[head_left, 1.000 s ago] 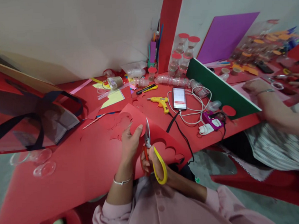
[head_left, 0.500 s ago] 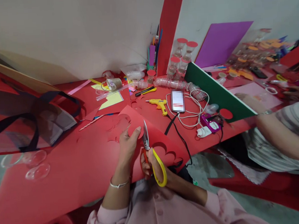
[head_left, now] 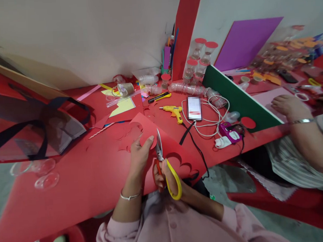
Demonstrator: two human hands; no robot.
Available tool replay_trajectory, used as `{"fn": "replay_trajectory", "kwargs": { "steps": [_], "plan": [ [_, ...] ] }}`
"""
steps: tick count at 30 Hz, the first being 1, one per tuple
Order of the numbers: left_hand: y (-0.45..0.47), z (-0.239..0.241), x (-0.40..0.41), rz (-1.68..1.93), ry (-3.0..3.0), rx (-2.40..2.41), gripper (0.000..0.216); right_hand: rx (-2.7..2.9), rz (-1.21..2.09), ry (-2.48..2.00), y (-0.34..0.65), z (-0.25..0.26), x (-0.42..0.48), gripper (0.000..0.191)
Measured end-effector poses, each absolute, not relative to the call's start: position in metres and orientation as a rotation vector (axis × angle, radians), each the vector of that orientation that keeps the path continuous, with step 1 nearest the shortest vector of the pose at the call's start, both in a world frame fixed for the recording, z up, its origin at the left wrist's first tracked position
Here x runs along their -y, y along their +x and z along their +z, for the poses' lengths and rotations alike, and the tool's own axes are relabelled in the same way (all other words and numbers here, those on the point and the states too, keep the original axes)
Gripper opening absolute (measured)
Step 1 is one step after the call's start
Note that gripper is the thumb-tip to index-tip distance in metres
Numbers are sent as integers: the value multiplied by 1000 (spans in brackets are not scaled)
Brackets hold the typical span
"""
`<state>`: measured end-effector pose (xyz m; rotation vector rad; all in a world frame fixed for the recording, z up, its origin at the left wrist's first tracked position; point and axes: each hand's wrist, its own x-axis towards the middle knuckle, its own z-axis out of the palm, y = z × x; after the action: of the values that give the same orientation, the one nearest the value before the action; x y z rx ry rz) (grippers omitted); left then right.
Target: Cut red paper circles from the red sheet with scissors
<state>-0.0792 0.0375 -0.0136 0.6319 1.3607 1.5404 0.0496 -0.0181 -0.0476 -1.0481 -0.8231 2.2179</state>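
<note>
- The left hand [head_left: 140, 151] pinches a red sheet [head_left: 173, 142], its thumb pressed flat on top near a rounded edge; the fingers are bent, mostly hidden by the paper.
- The right hand [head_left: 163, 177], just beside it and nearer the body, is curled round the scissors [head_left: 159, 155], thumb by the yellow loop and fingers at the red one.
- The blades point away from the body, just right of the left thumb, at the sheet; how far apart they stand is hard to make out.
- The sheet runs from beyond the left hand to the right of the right hand, where its scalloped cuts show.
- Beyond both hands lie a yellow glue gun [head_left: 174, 111] and, farther off, a cutter knife [head_left: 159, 97].
- Right of the glue gun, a phone [head_left: 194, 108] sits beside a looped white cable [head_left: 218, 115].
- Well left of the left hand rest clear plastic cups [head_left: 47, 180].
- Far right of both hands, a co-worker's hand [head_left: 286, 105] rests near pink paper [head_left: 265, 97].
</note>
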Motion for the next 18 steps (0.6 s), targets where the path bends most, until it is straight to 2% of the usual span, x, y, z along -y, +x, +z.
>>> {"fn": "replay_trajectory", "kwargs": {
  "steps": [12,18],
  "plan": [
    [-80,-17,-37,1573,642,-1317,19,782,2258,-985,54,-53,17,71],
    [-80,-17,-38,1586,638,-1302,18,796,2308,-990,56,-56,14,74]
  ]
}}
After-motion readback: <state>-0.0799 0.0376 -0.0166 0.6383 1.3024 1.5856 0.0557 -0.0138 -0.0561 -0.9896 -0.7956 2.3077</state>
